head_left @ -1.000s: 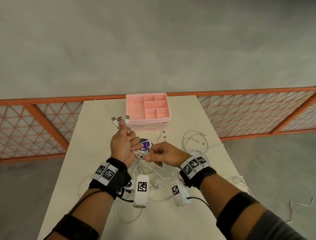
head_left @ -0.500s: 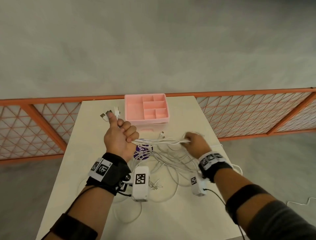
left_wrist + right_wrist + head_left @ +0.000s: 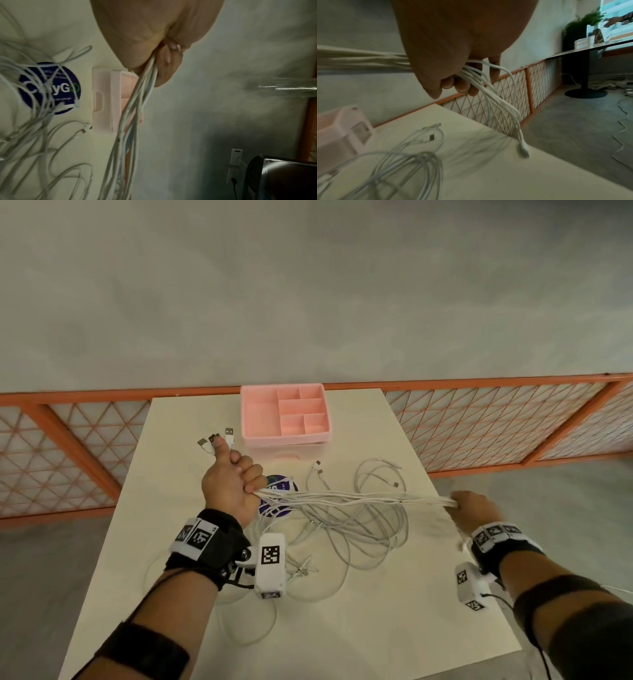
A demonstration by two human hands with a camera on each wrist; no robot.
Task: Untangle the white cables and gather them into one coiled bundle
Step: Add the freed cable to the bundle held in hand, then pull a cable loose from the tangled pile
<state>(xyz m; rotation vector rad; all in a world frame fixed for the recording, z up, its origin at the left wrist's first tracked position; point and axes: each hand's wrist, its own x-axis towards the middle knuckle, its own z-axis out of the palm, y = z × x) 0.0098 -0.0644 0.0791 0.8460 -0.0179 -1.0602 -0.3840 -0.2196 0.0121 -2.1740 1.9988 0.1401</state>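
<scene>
Several white cables [image 3: 352, 498] stretch taut in a strand between my two hands above the table. My left hand [image 3: 233, 484] grips one end in a fist, with USB plugs [image 3: 215, 440] sticking out past the thumb; its fingers [image 3: 167, 59] curl round the strand [image 3: 135, 108]. Beyond the table's right edge, my right hand [image 3: 474, 510] grips the same strand, fingers [image 3: 462, 85] curled round the cables [image 3: 488, 94], whose ends hang down to a plug [image 3: 523, 148]. More loops [image 3: 363, 539] lie loose on the table beneath.
A pink compartment tray [image 3: 286, 440] stands at the table's far middle. A round dark-blue sticker [image 3: 274, 501] lies under the cables. The cream table [image 3: 376, 628] ends close to my right hand. An orange lattice fence [image 3: 496, 422] runs behind.
My right hand has slid rightward along the cables, from beside the left hand to past the table's right edge, drawing them into a long taut strand. The left fist moved slightly left.
</scene>
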